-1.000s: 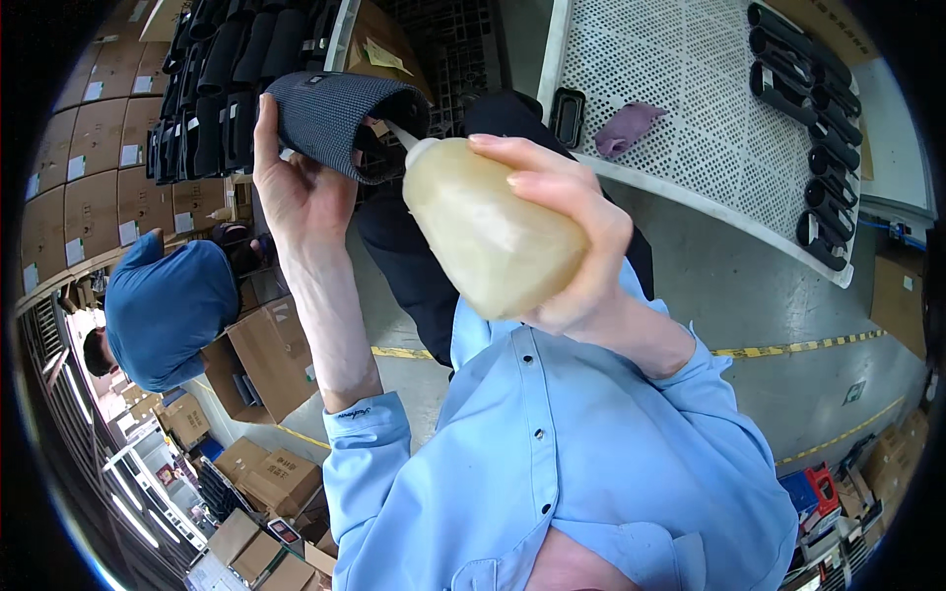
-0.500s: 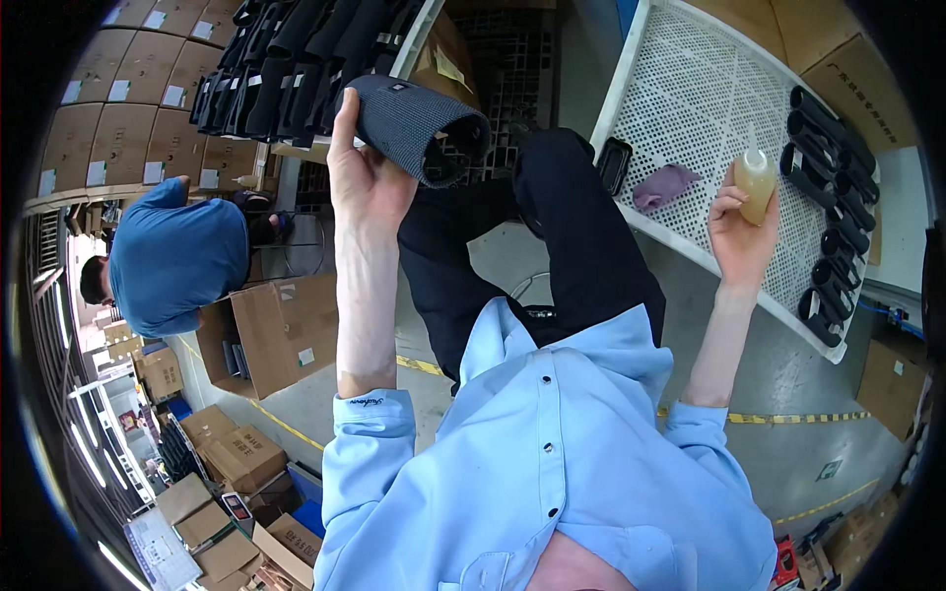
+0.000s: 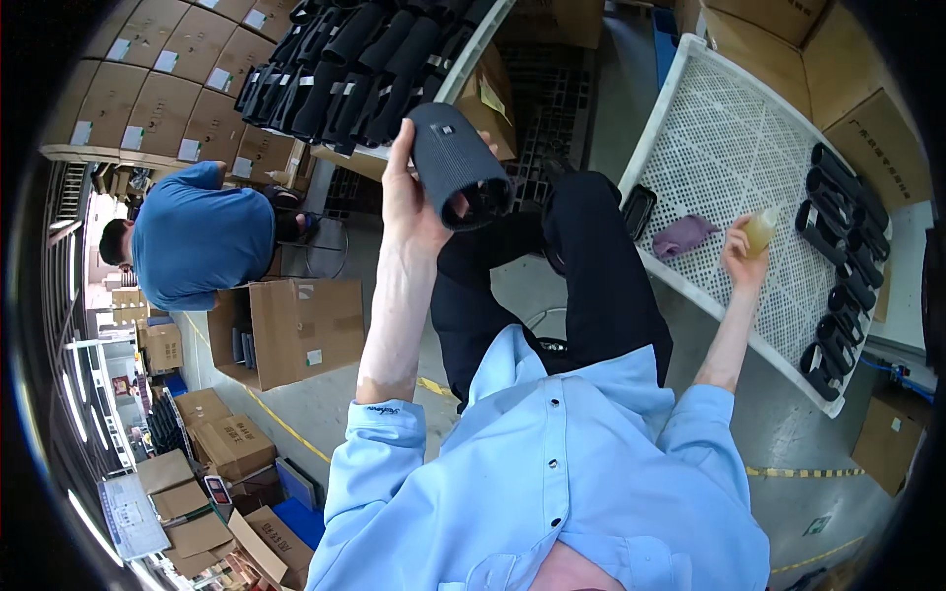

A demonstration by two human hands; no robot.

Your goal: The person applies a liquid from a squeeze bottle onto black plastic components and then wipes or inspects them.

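My left hand (image 3: 412,202) is wrapped round a dark grey, hollow tube-shaped shell (image 3: 456,158) with a mesh-like surface and a small light label near its top. The shell's open end faces right and toward me. Over on the right, my right hand (image 3: 744,258) grips a clear squeeze bottle (image 3: 759,233) of yellowish liquid, tilted above the white perforated tray (image 3: 734,128). A crumpled purple cloth (image 3: 685,236) lies on that tray, left of my right hand. Beside it, at the tray's left edge, rests a small black open case (image 3: 639,213).
Similar black tubes (image 3: 838,295) line the tray's right side. Many more dark tubes (image 3: 365,69) are stacked on a rack at the far left. A person in a blue shirt (image 3: 202,236) bends near an open carton (image 3: 305,330). Cardboard boxes (image 3: 163,108) are piled behind.
The shell in my left hand has turned, its label now facing me more. My right hand has tipped the bottle further over. The whole view has shifted slightly.
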